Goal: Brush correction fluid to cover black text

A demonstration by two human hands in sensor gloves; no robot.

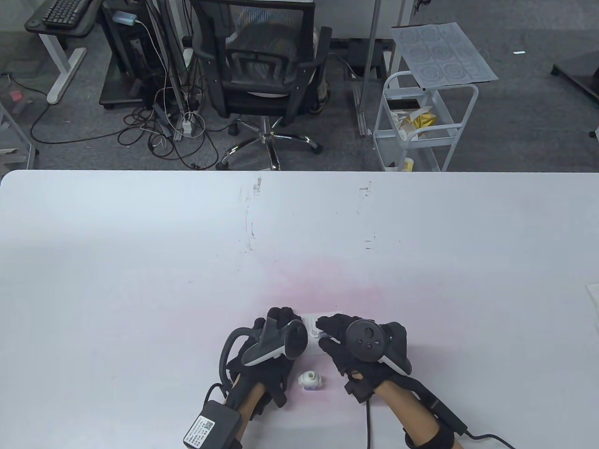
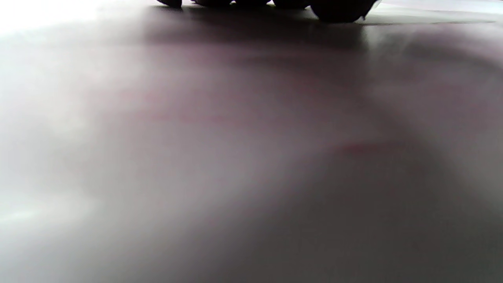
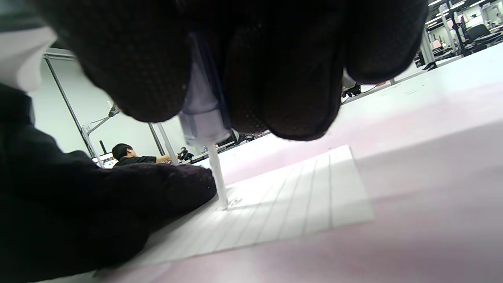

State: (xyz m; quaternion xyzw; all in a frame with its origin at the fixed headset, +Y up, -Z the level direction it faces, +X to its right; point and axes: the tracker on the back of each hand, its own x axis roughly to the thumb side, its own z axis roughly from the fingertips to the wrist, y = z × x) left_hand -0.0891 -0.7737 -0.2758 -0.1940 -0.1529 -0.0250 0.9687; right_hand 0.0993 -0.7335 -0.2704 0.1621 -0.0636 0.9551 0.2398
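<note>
Your right hand (image 1: pixel 360 343) is pinching the correction fluid brush (image 3: pixel 204 118) between gloved fingers (image 3: pixel 283 90), its white tip touching the lined paper (image 3: pixel 298 200) at a small black mark (image 3: pixel 235 202). Your left hand (image 1: pixel 266 348) is resting flat beside it on the paper's edge, holding nothing. The open bottle (image 1: pixel 310 381) is lying on the table (image 1: pixel 140 262) between your wrists.

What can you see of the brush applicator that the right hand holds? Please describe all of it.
The brush applicator has a translucent, plastic-looking cap as its grip and a thin white stem below it. The right hand pinches the cap between gloved fingertips. It stands almost upright, and its tip meets the lined paper at a small dark mark, close to the left hand.
</note>
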